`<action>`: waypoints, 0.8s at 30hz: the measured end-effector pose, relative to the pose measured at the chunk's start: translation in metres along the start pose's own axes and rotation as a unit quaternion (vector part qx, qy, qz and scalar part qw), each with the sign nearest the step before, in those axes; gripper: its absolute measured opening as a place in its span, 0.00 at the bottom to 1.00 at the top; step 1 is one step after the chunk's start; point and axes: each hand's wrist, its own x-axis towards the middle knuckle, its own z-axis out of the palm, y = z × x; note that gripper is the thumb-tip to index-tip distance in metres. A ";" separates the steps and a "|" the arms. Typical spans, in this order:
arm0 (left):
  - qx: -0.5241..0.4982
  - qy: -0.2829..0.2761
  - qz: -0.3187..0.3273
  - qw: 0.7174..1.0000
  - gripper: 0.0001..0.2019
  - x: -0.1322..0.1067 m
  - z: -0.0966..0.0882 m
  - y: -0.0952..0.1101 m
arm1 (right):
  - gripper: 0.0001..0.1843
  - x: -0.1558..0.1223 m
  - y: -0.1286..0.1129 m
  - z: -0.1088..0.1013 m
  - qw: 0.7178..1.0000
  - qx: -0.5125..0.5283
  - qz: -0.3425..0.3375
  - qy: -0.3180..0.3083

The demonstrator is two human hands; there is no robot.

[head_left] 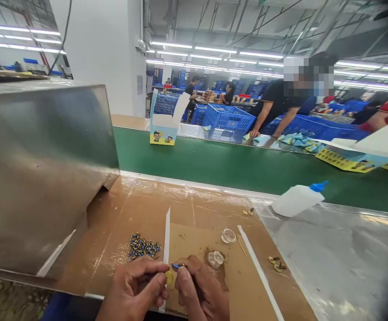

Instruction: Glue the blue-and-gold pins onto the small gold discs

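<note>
My left hand [134, 290] is closed in a pinch on a small yellow part [169, 278] at the near edge of the brown cardboard mat [194, 214]. My right hand [202, 292] is closed too, pinching a small blue piece [175, 266] against the top of the yellow part. The two hands touch each other over the mat. A heap of several small blue and yellow parts [142, 246] lies just beyond my left hand. A little clear cap [215, 258] sits right past my right hand, and a second clear cap [228, 235] lies farther out.
A white squeeze bottle with a blue tip [297, 198] lies on the steel bench at right. A steel housing [40, 169] fills the left. Behind runs a green conveyor belt [247, 167] with a printed carton [163, 120]. A person leans beside blue crates [227, 121].
</note>
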 end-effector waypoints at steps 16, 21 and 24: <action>-0.023 -0.004 -0.048 0.999 0.28 0.011 0.008 0.002 | 0.11 -0.001 0.021 0.008 0.997 0.001 -0.061 -0.039; -0.039 0.014 -0.049 0.998 0.27 0.012 0.010 -0.001 | 0.12 -0.011 0.023 0.013 0.999 0.023 -0.018 0.018; -0.033 -0.018 -0.062 0.997 0.28 0.009 0.012 -0.002 | 0.11 -0.013 0.019 0.015 0.997 0.028 0.009 0.073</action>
